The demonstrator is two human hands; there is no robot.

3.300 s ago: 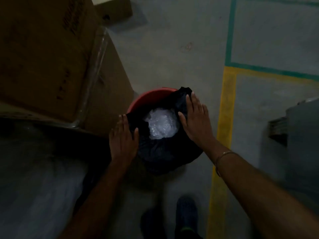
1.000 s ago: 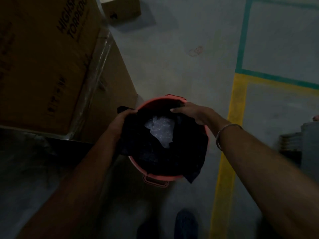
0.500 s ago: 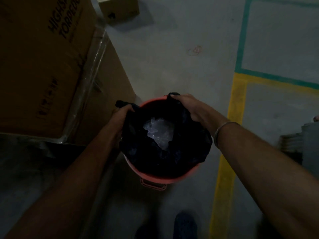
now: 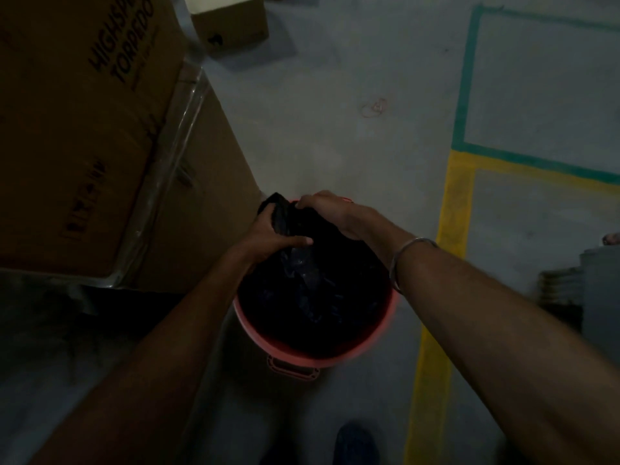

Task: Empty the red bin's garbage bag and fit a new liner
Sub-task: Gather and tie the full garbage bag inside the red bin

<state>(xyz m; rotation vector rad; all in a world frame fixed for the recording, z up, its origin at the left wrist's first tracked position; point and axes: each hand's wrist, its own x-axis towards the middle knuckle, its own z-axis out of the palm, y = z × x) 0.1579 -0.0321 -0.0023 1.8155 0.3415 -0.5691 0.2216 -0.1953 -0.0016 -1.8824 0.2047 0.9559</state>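
Leftward, a large cardboard box (image 4: pixel 77 129) printed "TORPEDO" is stacked on another carton, crowding the red bin (image 4: pixel 295 352) on that side, with a smaller box (image 4: pixel 231 21) farther back. The bin is set on the grey concrete floor (image 4: pixel 335 112). The gathered neck of the black garbage bag (image 4: pixel 312 290), seated inside the bin, is gripped by the fingers of the left hand (image 4: pixel 271 234) and pinched beside it by the right hand (image 4: pixel 327 208), a bangle (image 4: pixel 407 260) worn on that wrist. Open floor is left beyond the bin; to the right, yellow (image 4: pixel 453 229) and green (image 4: pixel 466 78) painted lines are seen, then a grey unit (image 4: pixel 600 297) at the edge.
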